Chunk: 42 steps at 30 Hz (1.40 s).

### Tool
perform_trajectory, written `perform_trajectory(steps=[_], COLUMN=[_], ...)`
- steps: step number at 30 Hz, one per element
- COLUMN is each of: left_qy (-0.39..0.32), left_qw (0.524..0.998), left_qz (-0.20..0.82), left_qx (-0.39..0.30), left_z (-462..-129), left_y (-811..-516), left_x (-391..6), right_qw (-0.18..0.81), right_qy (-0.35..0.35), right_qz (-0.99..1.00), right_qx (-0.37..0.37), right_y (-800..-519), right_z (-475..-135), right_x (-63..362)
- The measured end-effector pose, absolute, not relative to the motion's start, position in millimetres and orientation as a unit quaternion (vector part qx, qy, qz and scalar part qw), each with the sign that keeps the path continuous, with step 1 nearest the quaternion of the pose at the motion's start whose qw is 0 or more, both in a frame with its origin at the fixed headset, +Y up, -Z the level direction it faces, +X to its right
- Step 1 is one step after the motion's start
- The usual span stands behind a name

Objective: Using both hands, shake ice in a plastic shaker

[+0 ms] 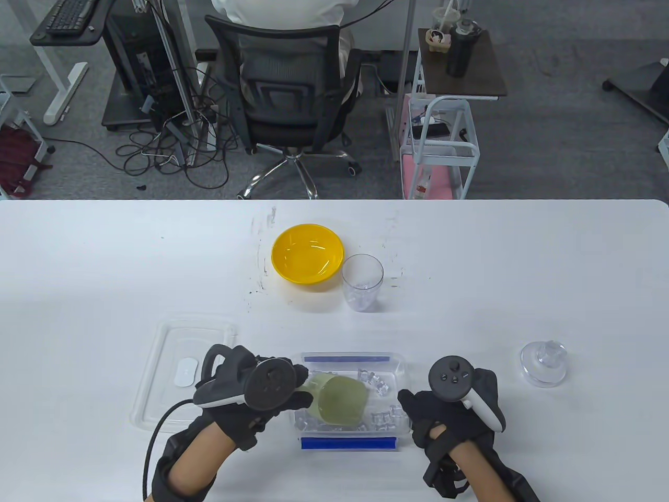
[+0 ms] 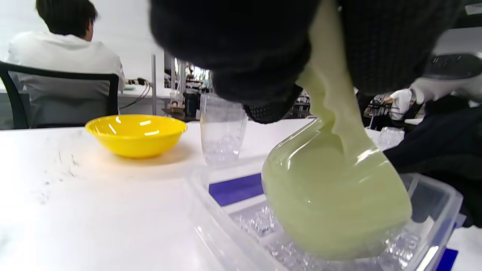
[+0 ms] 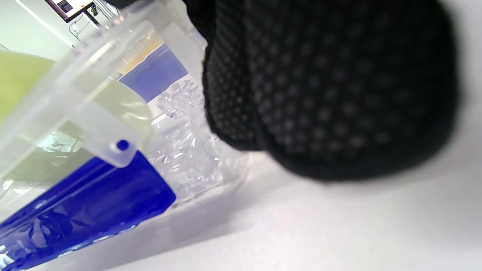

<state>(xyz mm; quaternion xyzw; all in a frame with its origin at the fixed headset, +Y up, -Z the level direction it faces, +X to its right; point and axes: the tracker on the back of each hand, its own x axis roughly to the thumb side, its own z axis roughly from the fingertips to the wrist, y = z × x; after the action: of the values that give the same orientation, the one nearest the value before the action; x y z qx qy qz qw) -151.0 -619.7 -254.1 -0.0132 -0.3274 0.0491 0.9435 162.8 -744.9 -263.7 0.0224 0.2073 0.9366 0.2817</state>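
Counting one scoop point(image 1: 339, 401), two hands, perhaps

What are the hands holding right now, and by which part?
The left hand grips the green scoop by its handle, bowl down in the ice container. The right hand rests against the container's right end.

Grey carpet floor behind the white table point(image 1: 104, 261) — a person in white sits in a black mesh chair point(image 1: 292, 99), cables point(image 1: 172, 151) tangled by a desk, white cart point(image 1: 444, 146) on the right.
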Motion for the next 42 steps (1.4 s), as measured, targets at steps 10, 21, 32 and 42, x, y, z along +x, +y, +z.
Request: perform_trajectory(steps=[10,21,32,42], left_qy=[-0.29,-0.296,-0.29,-0.3], left_qw=[0.944,0.923,0.912,0.884], left_qz=[-0.046,-0.029,0.201,0.309], left_qx=[-0.151,-0.245,-0.21,-0.182], left_z=[-278.5,-297.3,-295.4,-297.2], left_y=[-603.3,-630.4,-704.1,-725.5], left_x=[-110.3,-78.0,-130.2,-154.4], right_qw=[0.288,0.284,0.286,0.302], right_qy=[0.211,0.207,0.207,0.212], right_qz=[0.934,0.936,0.935,0.929], right_qx=[0.022,0.023,0.022,0.024], right_y=[-745.7,-745.9,-745.8,-748.0], right_z=[-263.8,-264.3,-264.4,-265.2], right_x=[163.4,163.4,164.1,166.7])
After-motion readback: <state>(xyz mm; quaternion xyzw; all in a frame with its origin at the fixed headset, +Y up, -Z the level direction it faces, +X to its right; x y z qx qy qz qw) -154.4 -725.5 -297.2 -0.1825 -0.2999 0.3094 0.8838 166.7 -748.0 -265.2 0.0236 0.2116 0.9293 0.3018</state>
